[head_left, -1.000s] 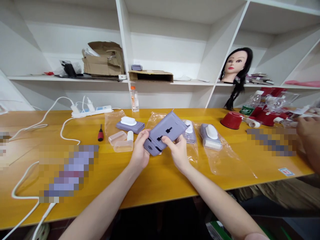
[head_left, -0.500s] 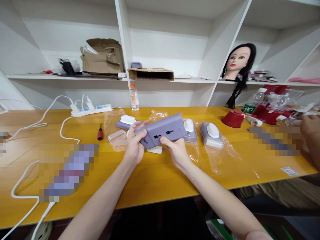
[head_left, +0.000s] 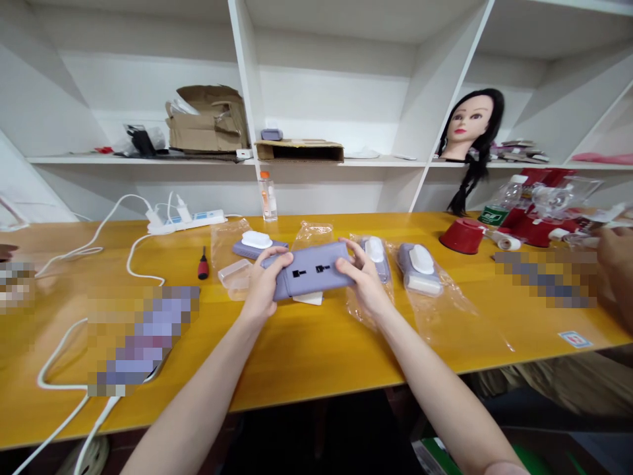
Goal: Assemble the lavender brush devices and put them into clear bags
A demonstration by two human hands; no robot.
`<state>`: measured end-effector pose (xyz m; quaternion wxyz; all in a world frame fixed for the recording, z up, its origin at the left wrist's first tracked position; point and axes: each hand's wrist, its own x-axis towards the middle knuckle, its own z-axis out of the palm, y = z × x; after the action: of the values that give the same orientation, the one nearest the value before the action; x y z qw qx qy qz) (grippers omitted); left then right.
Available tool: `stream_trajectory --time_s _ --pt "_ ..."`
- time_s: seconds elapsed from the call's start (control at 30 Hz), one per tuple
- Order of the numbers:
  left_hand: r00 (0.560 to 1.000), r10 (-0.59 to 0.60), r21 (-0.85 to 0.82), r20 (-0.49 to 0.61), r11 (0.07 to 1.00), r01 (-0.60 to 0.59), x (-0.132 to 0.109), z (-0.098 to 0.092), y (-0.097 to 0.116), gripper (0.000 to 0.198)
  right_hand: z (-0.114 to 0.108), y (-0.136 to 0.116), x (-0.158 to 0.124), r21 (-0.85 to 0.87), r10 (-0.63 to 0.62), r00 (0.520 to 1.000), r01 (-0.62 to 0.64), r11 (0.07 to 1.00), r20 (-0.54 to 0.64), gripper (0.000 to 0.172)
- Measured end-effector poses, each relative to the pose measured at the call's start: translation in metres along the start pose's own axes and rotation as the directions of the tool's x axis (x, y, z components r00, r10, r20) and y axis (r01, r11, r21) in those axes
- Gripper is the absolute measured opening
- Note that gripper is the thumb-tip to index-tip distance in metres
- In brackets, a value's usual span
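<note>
A white shelf (head_left: 386,163) fills the far side at 12 o'clock, hours being counted from the purple case (head_left: 316,272) that the person holds. The yellow-brown table (head_left: 316,359) runs from 9 to 3 o'clock below it. On the shelf, a torn cardboard box (head_left: 210,128) sits at 11 o'clock, and a dummy head (head_left: 467,125) with long black hair stands between 1 and 2.

The purple case is raised above the table, its face with two black openings turned up to view. The left hand (head_left: 264,284) grips its 9 o'clock end, thumb across the face and fingers round the far side. The right hand (head_left: 368,284) grips the 3 o'clock end, thumb on the face, fingers at the far edge. Another person's hand (head_left: 616,257) shows far out at 3 o'clock.

A white power strip (head_left: 200,220) lies at 10 o'clock. White-topped purple boxes lie on the table: one (head_left: 253,247) near 10 o'clock, two (head_left: 374,251) (head_left: 420,260) at 3. A red cup (head_left: 462,236) stands upside down between 2 and 3. An orange-capped bottle (head_left: 269,200) stands at 11, a red-handled screwdriver (head_left: 203,267) lies at 9, and a white piece (head_left: 309,299), partly hidden by the case, shows at 6.
</note>
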<state>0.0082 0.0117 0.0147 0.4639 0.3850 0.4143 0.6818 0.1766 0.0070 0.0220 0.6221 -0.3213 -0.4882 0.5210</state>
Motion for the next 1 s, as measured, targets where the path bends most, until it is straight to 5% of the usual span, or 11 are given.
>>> stream_trajectory --time_s 0.1,0.27,0.43,0.73,1.0 --pt "0.998 -0.003 0.027 0.056 1.000 0.001 -0.003 0.000 0.001 0.029 -0.005 -0.007 0.003 -0.166 -0.035 0.998 0.042 0.985 0.046 0.041" --pt "0.992 -0.077 -0.157 0.100 0.983 0.092 -0.006 0.001 0.005 0.047 -0.013 -0.007 0.005 -0.183 0.044 0.987 -0.015 0.983 0.155 0.024" --pt "0.991 -0.119 -0.070 0.060 0.990 0.123 -0.005 0.000 0.005 0.054 -0.011 -0.006 0.003 -0.215 0.031 0.980 0.013 0.977 0.199 0.022" --pt "0.995 -0.089 -0.066 0.049 0.994 0.092 -0.003 0.001 0.005 0.032 0.002 -0.002 -0.001 -0.077 0.051 0.998 -0.049 0.996 0.021 0.025" --pt "0.999 -0.035 0.011 0.041 0.999 0.034 0.000 -0.001 0.003 0.026 -0.007 -0.001 0.005 -0.063 0.103 0.994 -0.101 0.993 0.025 0.027"
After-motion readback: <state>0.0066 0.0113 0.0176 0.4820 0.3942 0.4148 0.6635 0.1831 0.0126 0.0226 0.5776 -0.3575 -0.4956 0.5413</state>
